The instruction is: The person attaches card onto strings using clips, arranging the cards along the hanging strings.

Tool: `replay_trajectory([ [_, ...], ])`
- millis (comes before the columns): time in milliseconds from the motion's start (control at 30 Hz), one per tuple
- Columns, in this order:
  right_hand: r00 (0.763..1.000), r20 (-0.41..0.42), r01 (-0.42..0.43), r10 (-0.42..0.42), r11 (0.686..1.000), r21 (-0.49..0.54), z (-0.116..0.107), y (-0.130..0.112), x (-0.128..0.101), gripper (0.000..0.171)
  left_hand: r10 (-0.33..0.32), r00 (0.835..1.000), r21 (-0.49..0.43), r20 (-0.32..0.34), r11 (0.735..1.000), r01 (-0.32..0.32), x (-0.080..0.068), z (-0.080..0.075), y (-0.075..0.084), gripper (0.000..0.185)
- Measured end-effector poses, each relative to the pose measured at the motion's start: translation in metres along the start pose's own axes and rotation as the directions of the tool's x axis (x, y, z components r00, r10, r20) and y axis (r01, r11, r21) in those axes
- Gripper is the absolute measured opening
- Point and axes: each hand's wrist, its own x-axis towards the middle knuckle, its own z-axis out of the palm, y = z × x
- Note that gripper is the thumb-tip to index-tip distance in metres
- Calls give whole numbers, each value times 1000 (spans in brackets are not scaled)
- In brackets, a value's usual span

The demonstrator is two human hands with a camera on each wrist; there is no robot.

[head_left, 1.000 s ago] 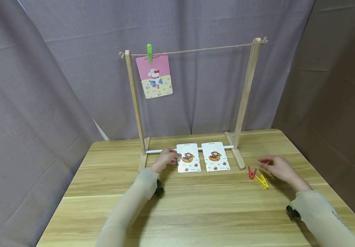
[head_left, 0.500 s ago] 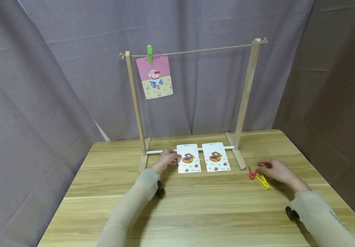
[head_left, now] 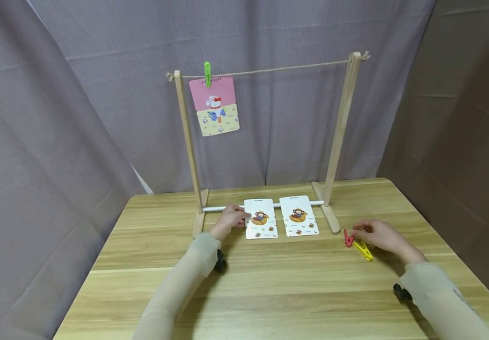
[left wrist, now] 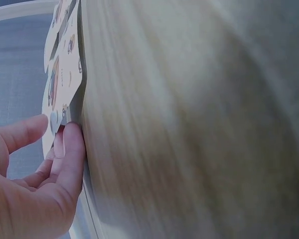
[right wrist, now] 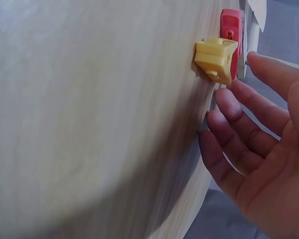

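My left hand (head_left: 232,217) holds a white card (head_left: 260,231) by its left edge, thumb over the face and fingers under it. The card has a monkey and a banana printed on it. In the left wrist view its near edge (left wrist: 72,74) stands a little off the table. My right hand (head_left: 378,234) is beside a red clothespin (head_left: 348,238) and a yellow clothespin (head_left: 364,250), both on the table. In the right wrist view its thumb and fingers are spread apart, with the index fingertip right at the red clothespin (right wrist: 231,21) and nothing gripped.
Another monkey card (head_left: 299,229) lies to the right. Both cards overlap the white bar (head_left: 214,208) of a wooden stand (head_left: 335,137). A pink and yellow rabbit card (head_left: 223,94) hangs from its string (head_left: 287,69) by a green clothespin (head_left: 207,71). Grey curtains (head_left: 304,28) surround the table.
My right hand has moved slightly left, its fingertips now closer to the red clothespin. The left hand stays at the card's edge.
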Motion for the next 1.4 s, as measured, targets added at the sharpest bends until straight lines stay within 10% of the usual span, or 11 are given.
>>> replay_trajectory([
  [1400,990,60,-126,125,992,10,8,-23,12,49,98,995,-77,13,992,-97,-7,-10,-3,22],
])
